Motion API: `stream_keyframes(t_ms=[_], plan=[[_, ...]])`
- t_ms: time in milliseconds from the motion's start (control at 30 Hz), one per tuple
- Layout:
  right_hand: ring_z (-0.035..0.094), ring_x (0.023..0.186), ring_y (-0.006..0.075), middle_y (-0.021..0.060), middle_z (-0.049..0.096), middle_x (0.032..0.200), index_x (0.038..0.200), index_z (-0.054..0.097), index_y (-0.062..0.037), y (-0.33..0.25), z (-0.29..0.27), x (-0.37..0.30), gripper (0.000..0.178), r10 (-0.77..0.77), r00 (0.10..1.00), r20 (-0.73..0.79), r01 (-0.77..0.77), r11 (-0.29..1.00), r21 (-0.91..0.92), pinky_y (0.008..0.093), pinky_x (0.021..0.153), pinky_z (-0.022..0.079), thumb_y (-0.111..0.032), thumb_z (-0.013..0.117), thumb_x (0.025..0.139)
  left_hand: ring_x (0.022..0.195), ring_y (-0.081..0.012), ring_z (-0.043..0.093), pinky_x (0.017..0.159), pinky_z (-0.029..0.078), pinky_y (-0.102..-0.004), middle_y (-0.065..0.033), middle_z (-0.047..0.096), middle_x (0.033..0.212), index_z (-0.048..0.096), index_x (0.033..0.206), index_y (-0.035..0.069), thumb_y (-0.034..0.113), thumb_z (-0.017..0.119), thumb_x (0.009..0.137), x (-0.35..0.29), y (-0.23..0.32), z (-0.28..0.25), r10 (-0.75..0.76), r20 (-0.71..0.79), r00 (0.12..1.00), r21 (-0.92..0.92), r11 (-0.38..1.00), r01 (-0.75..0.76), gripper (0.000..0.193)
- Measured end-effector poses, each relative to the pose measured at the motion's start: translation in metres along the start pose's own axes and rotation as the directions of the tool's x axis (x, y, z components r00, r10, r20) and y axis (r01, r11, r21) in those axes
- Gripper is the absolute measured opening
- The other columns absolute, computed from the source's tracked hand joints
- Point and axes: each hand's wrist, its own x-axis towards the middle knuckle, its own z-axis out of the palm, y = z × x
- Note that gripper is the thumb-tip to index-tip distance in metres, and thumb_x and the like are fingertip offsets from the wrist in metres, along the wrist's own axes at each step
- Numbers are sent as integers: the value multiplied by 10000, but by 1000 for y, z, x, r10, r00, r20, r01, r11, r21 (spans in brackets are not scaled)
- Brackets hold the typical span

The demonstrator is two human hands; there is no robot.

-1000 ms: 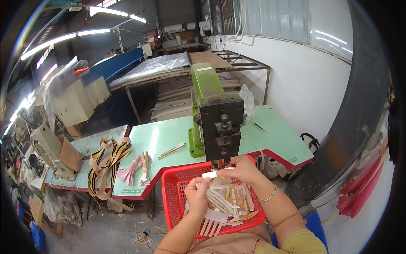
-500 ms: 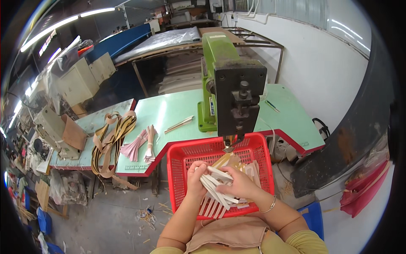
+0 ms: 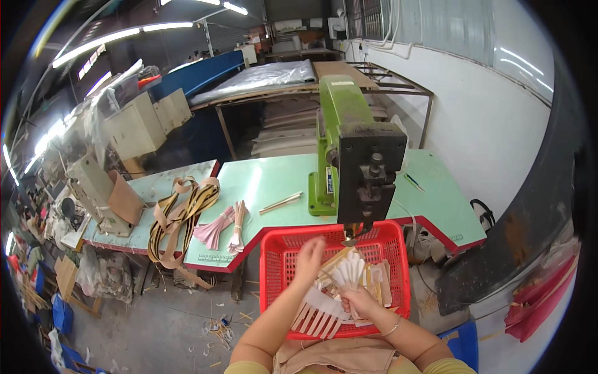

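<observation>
My right hand (image 3: 359,302) grips a fanned bundle of white strips (image 3: 347,270) by its lower end, above a red plastic basket (image 3: 272,299). To the left, my left hand (image 3: 308,260) is raised over the basket, apart from the bundle, with its fingers stretched upward and slightly blurred; nothing shows in it. More pale and tan strips lie in the basket beneath my hands. The black head (image 3: 370,171) of a green machine (image 3: 339,106) hangs over the basket's far side, its tip just beyond the bundle.
A pale green worktable (image 3: 274,174) with a red edge carries pink strips (image 3: 215,229), cream strips (image 3: 237,227), thin sticks (image 3: 280,202) and a heap of striped webbing (image 3: 177,215). A sewing machine (image 3: 99,193) stands left. Scraps (image 3: 219,330) litter the floor; a dark column (image 3: 498,262) rises right.
Both hands were on the white strips. My left hand has let go and moved up and left, while my right hand keeps the bundle, now upright and fanned. The view has shifted.
</observation>
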Motion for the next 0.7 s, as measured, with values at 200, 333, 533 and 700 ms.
stream_keyframes(t_ms=[200,333,533,700], plan=[[398,520,120,24,405,603,900,475,-61,-21,-32,-16,111,-10,948,317,-191,780,595,237,453,344,-127,447,816,1086,-340,420,891,360,-409,-155,458,1176,477,1142,72,158,569,730,148,-8,-70,483,111,869,958,180,-222,430],[406,532,115,23,409,618,927,467,-46,-27,-39,-14,124,-105,946,307,-93,818,567,232,477,355,-122,427,838,906,-311,529,741,470,-409,-132,569,941,625,794,30,130,488,774,178,-20,-96,158,121,980,952,262,-160,171],[407,523,103,10,412,610,919,466,-53,-21,-47,-8,124,-106,985,138,24,867,497,228,464,346,-146,437,843,795,-299,569,648,504,-367,-149,564,841,600,798,2,73,456,771,172,-10,-42,154,43,987,998,-53,-35,163],[408,448,107,12,433,558,759,502,-57,-13,-35,7,106,-76,975,-210,150,920,363,233,413,329,-156,494,797,748,-383,546,595,438,-442,-207,550,796,474,831,3,48,398,787,149,-12,-62,226,-98,969,882,471,-21,99]])
